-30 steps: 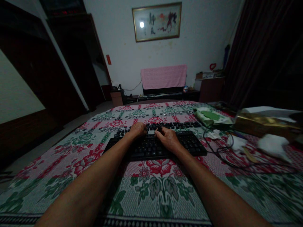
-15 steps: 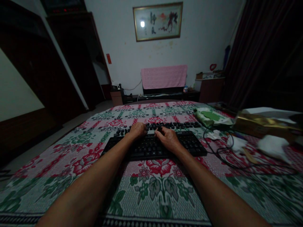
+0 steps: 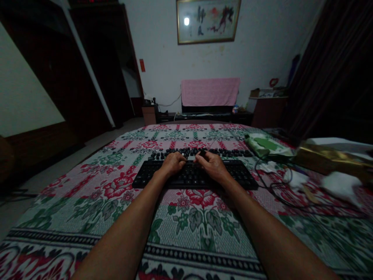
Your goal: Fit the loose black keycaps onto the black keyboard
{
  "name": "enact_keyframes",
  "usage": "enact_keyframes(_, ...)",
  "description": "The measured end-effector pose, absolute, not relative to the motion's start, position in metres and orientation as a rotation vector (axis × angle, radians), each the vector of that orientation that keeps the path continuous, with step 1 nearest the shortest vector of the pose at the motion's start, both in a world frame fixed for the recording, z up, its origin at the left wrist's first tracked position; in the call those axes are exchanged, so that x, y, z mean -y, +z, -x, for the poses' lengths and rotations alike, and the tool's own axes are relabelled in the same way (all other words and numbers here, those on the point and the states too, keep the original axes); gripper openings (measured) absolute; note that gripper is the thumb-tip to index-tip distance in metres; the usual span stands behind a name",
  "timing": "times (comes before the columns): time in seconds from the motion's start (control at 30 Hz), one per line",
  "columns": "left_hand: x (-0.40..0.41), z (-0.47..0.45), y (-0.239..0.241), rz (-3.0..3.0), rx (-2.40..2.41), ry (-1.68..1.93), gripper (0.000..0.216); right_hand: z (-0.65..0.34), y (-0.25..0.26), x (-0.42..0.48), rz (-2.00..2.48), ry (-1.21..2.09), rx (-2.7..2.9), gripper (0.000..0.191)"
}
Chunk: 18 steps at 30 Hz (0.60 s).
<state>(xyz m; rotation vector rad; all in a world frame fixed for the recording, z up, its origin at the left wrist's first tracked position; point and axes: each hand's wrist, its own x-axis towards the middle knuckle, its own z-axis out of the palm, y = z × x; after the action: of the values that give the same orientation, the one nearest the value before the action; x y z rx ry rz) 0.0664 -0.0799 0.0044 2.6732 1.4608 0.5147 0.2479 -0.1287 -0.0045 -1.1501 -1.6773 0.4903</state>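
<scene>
A black keyboard [image 3: 239, 177] lies on a floral bedspread [image 3: 192, 221]. Just beyond it runs a row of loose black keycaps [image 3: 230, 152]. My left hand [image 3: 174, 163] rests on the keyboard's far edge with its fingers curled under; what they hold, if anything, is hidden. My right hand [image 3: 212, 166] is beside it, its thumb and fingers pinched on a small dark keycap [image 3: 202, 153] at the keyboard's far edge. Both forearms reach out over the bedspread.
A black cable [image 3: 274, 190] loops to the right of the keyboard. Further right lie a green-and-white packet [image 3: 266, 144], a gold box [image 3: 329, 161] and white wads [image 3: 340, 184]. A pink cloth [image 3: 210, 91] hangs at the far wall.
The view has tilted down and shifted a little. Both hands stay at the keyboard's far edge, close together, and now lie slightly lower over the keys.
</scene>
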Motion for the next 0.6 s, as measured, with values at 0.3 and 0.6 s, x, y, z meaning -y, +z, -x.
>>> enact_keyframes(0.3, 0.080, -0.064, 0.002, -2.638, -1.433, 0.519, 0.031, -0.238, -0.004, 0.132, 1.105, 0.540, 1.867, 0.026)
enact_keyframes(0.6, 0.079, -0.063, 0.000, -2.662, -1.405, 0.545, 0.027, -0.234, -0.001, 0.135, 1.112, 0.473, 1.953, 0.025)
